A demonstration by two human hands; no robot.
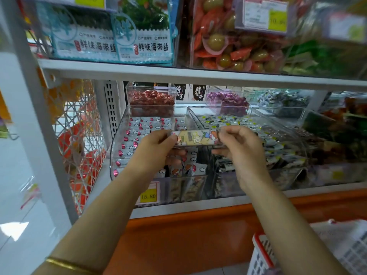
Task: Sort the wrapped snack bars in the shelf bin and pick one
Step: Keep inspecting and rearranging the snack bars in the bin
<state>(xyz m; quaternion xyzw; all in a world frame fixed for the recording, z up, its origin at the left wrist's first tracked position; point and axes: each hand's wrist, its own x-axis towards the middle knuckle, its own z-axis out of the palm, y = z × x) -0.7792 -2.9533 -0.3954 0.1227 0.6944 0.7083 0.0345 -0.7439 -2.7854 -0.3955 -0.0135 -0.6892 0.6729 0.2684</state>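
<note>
We pinch snack bar [195, 137] by ends, left hand [158, 149] nine o'clock, right hand [240, 147] three, likely reading wrapper over bin [117, 153].

left hand [156, 149]: pinches snack bar [195, 137] end | right hand [241, 147]: pinches other end

Bright, even shop light is glaring off the clear bins [119, 147] and washing out the floor [19, 235] on my left. The wide lens is bowing the shelf [178, 73], and the tags [264, 14] at upper right are smearing into blur.
</note>
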